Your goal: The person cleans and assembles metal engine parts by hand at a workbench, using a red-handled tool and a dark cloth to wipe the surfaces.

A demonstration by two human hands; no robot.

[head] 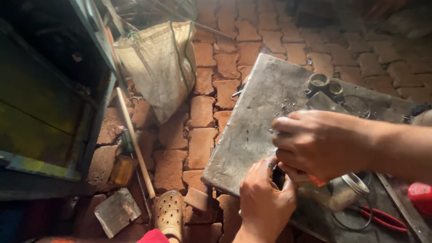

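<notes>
Two hands meet at the near edge of a grey metal plate [256,121], a scuffed slab set at a slant above the red brick floor [216,90]. Plate surface dusty, flecked with filings near its middle. Dark green metal frame [49,112] fills the left side. Against it leans a worn woven sack [159,67] with green stitching. A long wooden handle [135,139] runs down the bricks below the sack; a small yellowish container [122,170] sits beside it. Flat grey stone scrap [117,211] lies at bottom left. Perforated tan clog [170,216] on the person's foot, bottom centre.

Right hand [321,144] comes in from the right, fingers curled down in a clenched grasp on a small part with an orange-red tip [317,181]; what the part is I cannot tell. Left hand [265,202] rises from below, fingers bent and pressing at the same spot, touching the right hand; whether it grips anything I cannot tell. Just right of both lies a dull metal cylinder [344,191] with an open ring mouth. Red-handled pliers [382,218] lie near it. Two short metal rings [325,84] sit at the plate's far edge. Red object [420,195], cut off at the right edge.
</notes>
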